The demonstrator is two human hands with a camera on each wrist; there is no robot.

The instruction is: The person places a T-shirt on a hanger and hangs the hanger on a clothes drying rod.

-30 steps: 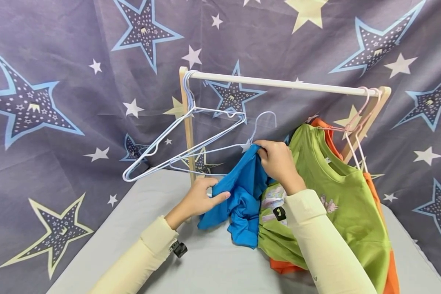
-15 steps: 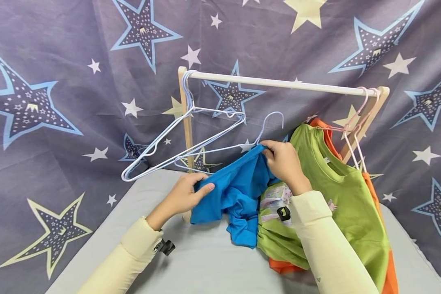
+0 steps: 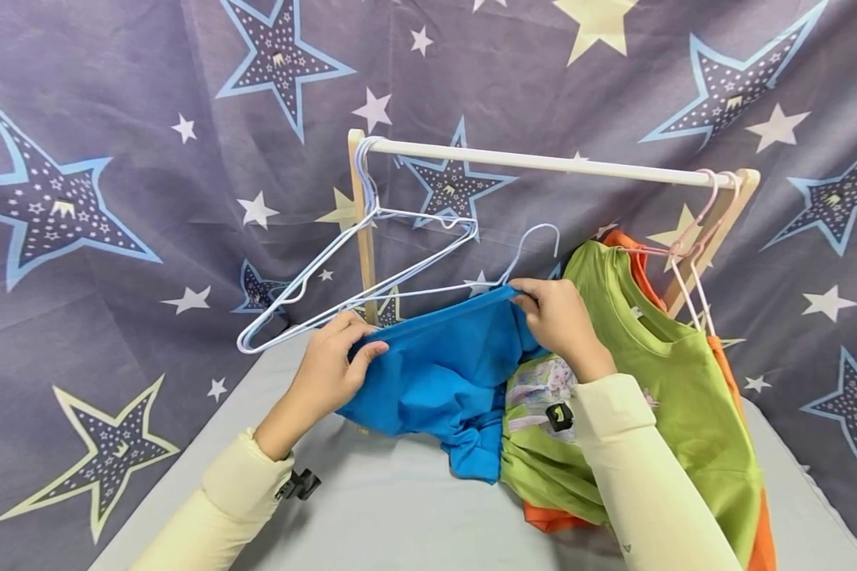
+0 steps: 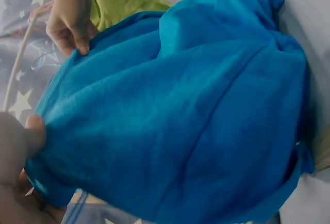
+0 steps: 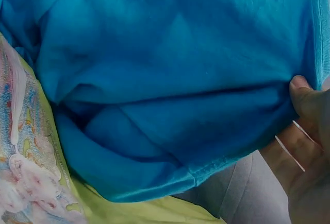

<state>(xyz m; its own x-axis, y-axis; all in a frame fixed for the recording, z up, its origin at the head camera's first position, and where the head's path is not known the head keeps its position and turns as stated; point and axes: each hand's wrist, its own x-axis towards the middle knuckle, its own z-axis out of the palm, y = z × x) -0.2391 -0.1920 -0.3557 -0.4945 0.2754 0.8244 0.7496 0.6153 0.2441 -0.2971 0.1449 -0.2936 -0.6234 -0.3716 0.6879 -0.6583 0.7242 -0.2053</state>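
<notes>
A blue shirt (image 3: 436, 365) is stretched between both hands, its top edge pulled into a slanting line and its lower part bunched on the grey surface. My left hand (image 3: 328, 361) pinches the edge at the left, thumb in front. At the right end, my right hand (image 3: 560, 321) pinches the same edge; its thumb presses the cloth in the right wrist view. Behind the shirt is a light blue hanger (image 3: 521, 242); its hook rises beside my right fingertips, and its left arm runs along the edge. Whether my right fingers also hold the hanger is hidden.
A small rack with a white rail (image 3: 543, 162) stands behind. Several light blue hangers (image 3: 307, 277) hang at its left end. At the right, a green shirt (image 3: 657, 412) and orange clothing (image 3: 762, 523) hang on pink hangers (image 3: 707, 214). A star-patterned cloth (image 3: 150, 238) forms the backdrop.
My left hand has moved left and up along the shirt's edge, spreading the blue cloth wider. My right hand and the hanger hook have shifted slightly right.
</notes>
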